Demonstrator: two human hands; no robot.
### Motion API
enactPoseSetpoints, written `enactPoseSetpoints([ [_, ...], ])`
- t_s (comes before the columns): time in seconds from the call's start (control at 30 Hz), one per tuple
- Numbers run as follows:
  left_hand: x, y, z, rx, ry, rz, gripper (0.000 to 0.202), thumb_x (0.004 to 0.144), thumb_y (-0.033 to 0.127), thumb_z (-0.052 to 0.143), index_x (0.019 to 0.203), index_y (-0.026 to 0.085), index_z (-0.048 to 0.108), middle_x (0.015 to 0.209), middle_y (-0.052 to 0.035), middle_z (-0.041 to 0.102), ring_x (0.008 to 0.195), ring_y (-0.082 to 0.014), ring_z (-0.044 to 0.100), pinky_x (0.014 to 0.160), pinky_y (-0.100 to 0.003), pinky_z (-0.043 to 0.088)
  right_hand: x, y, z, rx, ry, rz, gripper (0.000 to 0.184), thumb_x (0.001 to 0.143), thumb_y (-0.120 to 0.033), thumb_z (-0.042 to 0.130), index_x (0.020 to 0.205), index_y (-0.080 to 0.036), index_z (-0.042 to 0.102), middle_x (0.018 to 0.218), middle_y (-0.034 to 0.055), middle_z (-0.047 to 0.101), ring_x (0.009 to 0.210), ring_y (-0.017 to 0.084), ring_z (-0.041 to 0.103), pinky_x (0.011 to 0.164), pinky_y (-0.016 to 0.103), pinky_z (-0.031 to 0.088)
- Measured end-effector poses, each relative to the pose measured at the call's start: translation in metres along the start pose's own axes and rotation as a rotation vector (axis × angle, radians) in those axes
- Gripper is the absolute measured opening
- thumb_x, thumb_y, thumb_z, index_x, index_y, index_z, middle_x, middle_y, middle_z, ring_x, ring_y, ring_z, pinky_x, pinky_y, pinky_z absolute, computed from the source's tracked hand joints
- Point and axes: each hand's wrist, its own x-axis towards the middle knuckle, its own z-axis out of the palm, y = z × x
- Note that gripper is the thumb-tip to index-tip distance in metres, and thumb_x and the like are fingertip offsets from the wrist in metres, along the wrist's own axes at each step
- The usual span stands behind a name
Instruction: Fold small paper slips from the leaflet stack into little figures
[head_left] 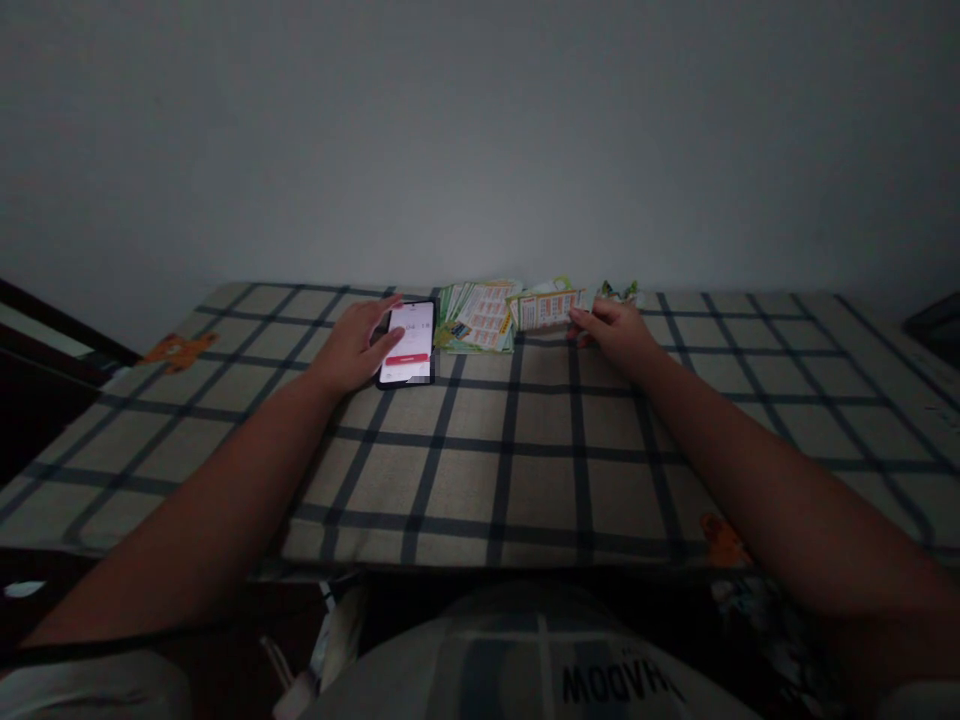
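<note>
My left hand is at the left side of a smartphone. Its thumb lies over the lit screen, and a finger reaches the top left corner. White and pink, the screen shows digits and a red bar. Between the thumb and fingers of my right hand is the right end of a small printed calendar card, with orange and white blocks. Just left of it lies a spread pile of similar green-edged cards. Behind the held card, another green and white piece shows in part.
A plaid tablecloth with dark lines covers the table, which meets a grey wall. Some small green and white item lies beyond my right hand, partly hidden. Dark wooden rails stand at the left.
</note>
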Motion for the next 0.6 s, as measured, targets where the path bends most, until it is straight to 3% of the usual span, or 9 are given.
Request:
enactPoseSetpoints([
  [0.13,0.007,0.024,-0.003,-0.040,0.051,-0.010,0.062,0.093,0.054,0.056,0.146,0.022,0.056,0.148,-0.0137,0.059,0.138,-0.0358,0.050,0.120,-0.057,0.033,0.000,0.000,0.001,0.035,0.003,0.022,0.050,0.083,-0.067,0.072,0.081,-0.017,0.073,0.076,0.0065,0.073,0.062,0.015,0.063,0.059,0.030,0.054],
  [0.2,0.015,0.052,-0.002,-0.110,0.126,-0.015,0.058,0.089,0.051,0.064,0.139,0.022,0.062,0.146,-0.0135,0.061,0.138,-0.0352,0.051,0.121,-0.055,0.034,0.001,-0.001,0.002,0.060,0.018,0.042,0.051,0.081,-0.067,0.074,0.080,-0.016,0.073,0.077,0.0068,0.073,0.061,0.014,0.062,0.059,0.029,0.054],
  [0.27,0.024,0.091,0.005,-0.267,0.118,-0.074,0.047,0.087,0.050,0.068,0.124,0.021,0.070,0.132,-0.0118,0.068,0.128,-0.0328,0.058,0.115,-0.052,0.041,0.003,-0.001,0.003,0.093,0.037,0.056,0.052,0.080,-0.069,0.074,0.078,-0.016,0.074,0.078,0.0072,0.074,0.063,0.014,0.064,0.060,0.029,0.056],
  [0.3,0.029,0.112,0.012,-0.393,0.079,-0.150,0.039,0.087,0.050,0.068,0.113,0.021,0.073,0.120,-0.0108,0.072,0.117,-0.0307,0.064,0.108,-0.050,0.048,0.004,0.000,0.003,0.116,0.067,0.062,0.054,0.078,-0.070,0.074,0.075,-0.016,0.073,0.078,0.0072,0.074,0.062,0.014,0.064,0.060,0.029,0.056],
  [0.37,0.041,0.155,0.030,-0.705,-0.146,-0.333,0.034,0.083,0.048,0.074,0.101,0.019,0.074,0.108,-0.0107,0.075,0.104,-0.0280,0.070,0.096,-0.044,0.055,0.007,0.001,0.004,0.182,0.117,0.063,0.056,0.075,-0.072,0.075,0.076,-0.016,0.074,0.080,0.0070,0.074,0.066,0.014,0.066,0.059,0.027,0.056],
  [0.43,0.055,0.190,0.055,-1.024,-0.236,-0.513,0.040,0.081,0.045,0.079,0.111,0.020,0.071,0.113,-0.0121,0.074,0.101,-0.0265,0.072,0.086,-0.040,0.059,0.009,0.004,0.003,0.233,0.140,0.076,0.057,0.072,-0.073,0.076,0.080,-0.017,0.075,0.078,0.0062,0.074,0.069,0.015,0.068,0.060,0.026,0.056],
  [0.5,0.070,0.212,0.080,-1.248,-0.175,-0.599,0.040,0.082,0.045,0.081,0.111,0.020,0.070,0.120,-0.0128,0.073,0.100,-0.0237,0.072,0.083,-0.036,0.059,0.010,0.006,0.001,0.208,0.133,0.073,0.056,0.071,-0.073,0.077,0.076,-0.017,0.074,0.074,0.0049,0.073,0.066,0.015,0.066,0.059,0.026,0.055],
  [0.6,0.087,0.220,0.111,-1.441,0.046,-0.533,0.036,0.082,0.044,0.082,0.104,0.018,0.071,0.118,-0.0117,0.074,0.102,-0.0204,0.072,0.088,-0.032,0.058,0.011,0.009,-0.001,0.127,0.076,0.075,0.053,0.073,-0.071,0.076,0.075,-0.017,0.074,0.069,0.0037,0.072,0.059,0.013,0.062,0.056,0.026,0.052],
])
